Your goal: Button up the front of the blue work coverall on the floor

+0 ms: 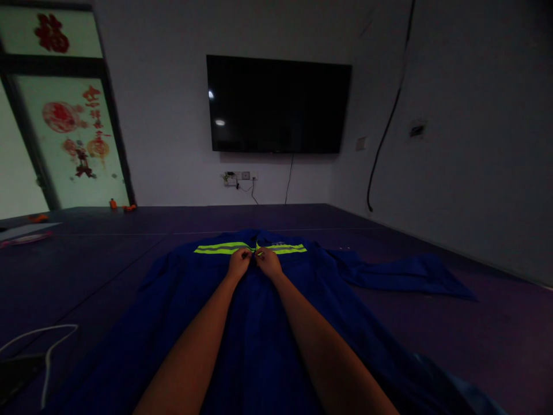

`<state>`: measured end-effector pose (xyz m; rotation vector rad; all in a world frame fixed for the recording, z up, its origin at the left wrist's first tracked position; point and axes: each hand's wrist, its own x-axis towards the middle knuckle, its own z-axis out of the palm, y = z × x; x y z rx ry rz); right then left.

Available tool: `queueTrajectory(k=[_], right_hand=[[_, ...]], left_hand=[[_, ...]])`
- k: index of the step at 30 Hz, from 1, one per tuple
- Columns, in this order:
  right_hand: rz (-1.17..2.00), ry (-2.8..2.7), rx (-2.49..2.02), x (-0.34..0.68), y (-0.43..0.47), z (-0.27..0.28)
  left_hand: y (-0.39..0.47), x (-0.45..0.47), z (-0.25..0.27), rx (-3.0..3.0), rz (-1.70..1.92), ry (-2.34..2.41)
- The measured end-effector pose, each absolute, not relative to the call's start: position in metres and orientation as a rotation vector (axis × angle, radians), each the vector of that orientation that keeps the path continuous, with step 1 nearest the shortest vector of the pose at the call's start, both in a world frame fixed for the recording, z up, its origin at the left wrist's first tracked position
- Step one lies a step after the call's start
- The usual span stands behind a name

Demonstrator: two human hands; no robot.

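A blue work jacket point(254, 323) lies spread out, front side up, with a yellow-green and grey reflective stripe point(216, 248) across its chest. My left hand point(240, 261) is closed in a pinch on the jacket's front edge, just left of the centre opening. Close beside it, my right hand point(268, 261) pinches the opposite edge by the stripe. Whether a button or zip sits between the fingers is too small to make out. The jacket's right-side sleeve point(401, 273) stretches out over the floor.
The jacket rests on a dark purple floor mat point(129, 251). A white cable point(48, 357) and a dark flat object point(21, 374) lie at the lower left. Small orange items point(113, 203) stand near the door point(78, 132). A television point(279, 106) hangs on the far wall.
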<state>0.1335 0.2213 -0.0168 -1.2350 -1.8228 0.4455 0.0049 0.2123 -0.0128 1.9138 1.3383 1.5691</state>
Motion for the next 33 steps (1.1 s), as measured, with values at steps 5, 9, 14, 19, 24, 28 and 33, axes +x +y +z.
queueTrajectory(k=[5,9,14,19,24,28,33], right_hand=[[0.442,-1.841,-1.237,0.133,0.2198,-0.0157],[0.353,-1.865,-1.276,0.1328,0.2199,-0.0158],[0.296,-1.905,-1.328,0.1327,0.2208,-0.0169],[0.267,-1.916,-1.357,0.132,0.2176,-0.0143],[0.264,-1.927,-1.368,0.1308,0.215,-0.0114],[0.241,-1.925,-1.38,0.1306,0.2145,-0.0109],[0.224,-1.926,-1.353,0.1309,0.2124,-0.0107]], left_hand=[[0.2097,0.0065,-0.0119,1.915,1.58,1.337],[0.2069,0.0082,-0.0113,1.915,1.592,1.345],[0.2059,0.0083,-0.0119,1.958,1.58,1.395],[0.206,0.0077,-0.0122,1.945,1.595,1.398],[0.2048,0.0073,-0.0111,1.96,1.587,1.407],[0.2047,0.0073,-0.0116,1.945,1.602,1.403],[0.2058,0.0075,-0.0131,1.917,1.623,1.423]])
